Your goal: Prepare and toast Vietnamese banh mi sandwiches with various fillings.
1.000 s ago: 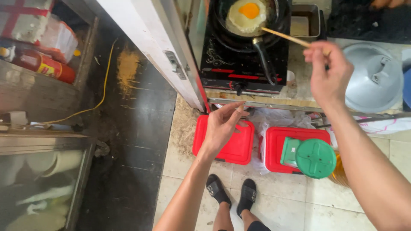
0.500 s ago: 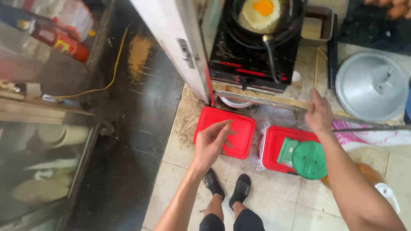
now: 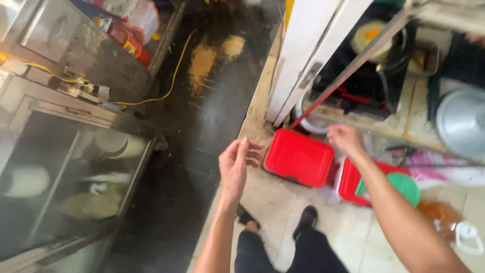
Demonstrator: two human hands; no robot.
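Where hands [image 3: 237, 164] hover, red lidded box [image 3: 299, 157]

Two bare hands, left [image 3: 236, 164] and right [image 3: 344, 139], two red lidded boxes [image 3: 299, 157] [image 3: 353, 181], one green round lid [image 3: 404, 185], one frying pan [image 3: 389, 48], one metal pot lid [image 3: 462, 124], two black shoes [image 3: 306, 220] [image 3: 246, 217].

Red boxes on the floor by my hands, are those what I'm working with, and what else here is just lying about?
In hand:
left hand, open, near the red lidded plastic box
right hand, above the second red plastic box bearing a round green lid

Lying about:
yellow cable
red bottle
glass-fronted cabinet
grey metal pot lid
frying pan with egg
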